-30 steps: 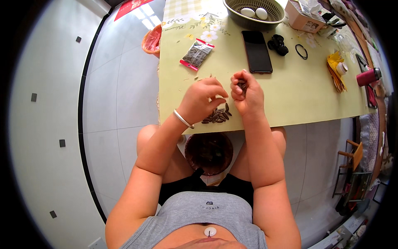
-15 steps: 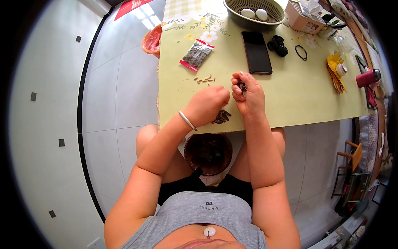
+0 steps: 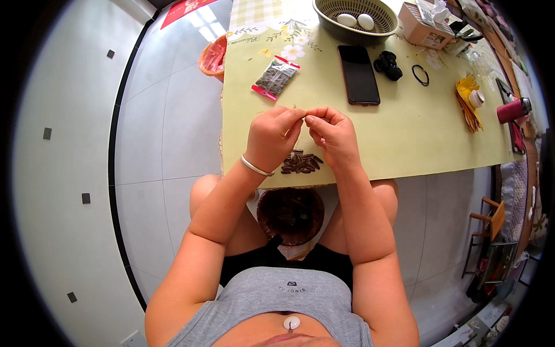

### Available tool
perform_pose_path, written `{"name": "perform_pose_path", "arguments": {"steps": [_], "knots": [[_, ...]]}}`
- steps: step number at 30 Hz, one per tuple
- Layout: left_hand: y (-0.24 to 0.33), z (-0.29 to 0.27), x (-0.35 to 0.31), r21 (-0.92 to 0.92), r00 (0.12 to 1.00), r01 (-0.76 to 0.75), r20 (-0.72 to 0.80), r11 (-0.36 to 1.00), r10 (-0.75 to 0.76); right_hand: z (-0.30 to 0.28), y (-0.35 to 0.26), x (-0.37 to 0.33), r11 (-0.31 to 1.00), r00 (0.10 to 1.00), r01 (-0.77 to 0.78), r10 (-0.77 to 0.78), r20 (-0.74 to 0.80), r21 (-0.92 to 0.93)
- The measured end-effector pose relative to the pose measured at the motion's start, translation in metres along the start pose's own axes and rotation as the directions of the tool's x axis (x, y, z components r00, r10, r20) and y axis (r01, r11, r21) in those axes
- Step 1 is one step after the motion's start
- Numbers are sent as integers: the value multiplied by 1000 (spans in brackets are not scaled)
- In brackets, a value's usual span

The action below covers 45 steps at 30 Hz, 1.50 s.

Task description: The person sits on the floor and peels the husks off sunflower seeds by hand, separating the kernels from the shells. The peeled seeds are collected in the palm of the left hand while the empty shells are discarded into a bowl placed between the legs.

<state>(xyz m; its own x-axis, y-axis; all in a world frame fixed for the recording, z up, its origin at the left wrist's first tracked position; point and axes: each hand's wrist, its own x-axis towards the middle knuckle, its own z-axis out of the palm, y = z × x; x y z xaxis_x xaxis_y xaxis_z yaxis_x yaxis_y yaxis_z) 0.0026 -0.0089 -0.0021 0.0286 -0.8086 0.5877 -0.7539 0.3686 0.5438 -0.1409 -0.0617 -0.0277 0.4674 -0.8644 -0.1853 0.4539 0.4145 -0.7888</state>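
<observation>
Over the table (image 3: pixel 404 141), the left hand (image 3: pixel 274 133) and the right hand (image 3: pixel 335 134) are being held together at the fingertips, and a small dark thing (image 3: pixel 304 118) is being pinched between them, too small to be told for certain. Whether anything else is being kept in either palm cannot be told. The striped seeds (image 3: pixel 300 163) are being left in a loose pile between the wrists, near the table's edge. A bracelet (image 3: pixel 256 167) is being worn on the left wrist. Beyond the left hand, a packet (image 3: pixel 276 77) is being rested aslant; farther to the right, a phone (image 3: pixel 359 75) is being kept dark-screened and face up, with a black gadget (image 3: pixel 388 66) just beside it and a black loop (image 3: pixel 421 75) near that. At the far side, two eggs (image 3: pixel 356 21) are being held in a basket (image 3: pixel 332 30). Below the table, a dark bin (image 3: pixel 261 211) is being kept between the knees.
</observation>
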Motion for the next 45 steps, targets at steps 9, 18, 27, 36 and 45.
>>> {"name": "perform_pose_path", "arguments": {"steps": [9, 18, 27, 36, 45], "knots": [[-1, 2, -4, 126, 995, -99, 15, 987, 97, 4, 4, -4, 978, 994, 78, -92, -62, -195], [2, 5, -11, 133, 998, -56, 42, 990, 50, 8, 12, -2, 900, 980, 146, -188, -66, -410], [-3, -4, -9, -418, 921, 389, 174, 821, -348, 1, 0, -2, 994, 997, -69, 71, 13, -88], [-17, -10, -4, -706, 730, 646, 461, 290, -504, 0, 0, -2, 994, 998, -17, 23, 55, -104], [-20, -5, -3, -721, 744, 633, 466, 282, -479, 5, 5, -2, 989, 998, 50, -55, -26, -141]]}}
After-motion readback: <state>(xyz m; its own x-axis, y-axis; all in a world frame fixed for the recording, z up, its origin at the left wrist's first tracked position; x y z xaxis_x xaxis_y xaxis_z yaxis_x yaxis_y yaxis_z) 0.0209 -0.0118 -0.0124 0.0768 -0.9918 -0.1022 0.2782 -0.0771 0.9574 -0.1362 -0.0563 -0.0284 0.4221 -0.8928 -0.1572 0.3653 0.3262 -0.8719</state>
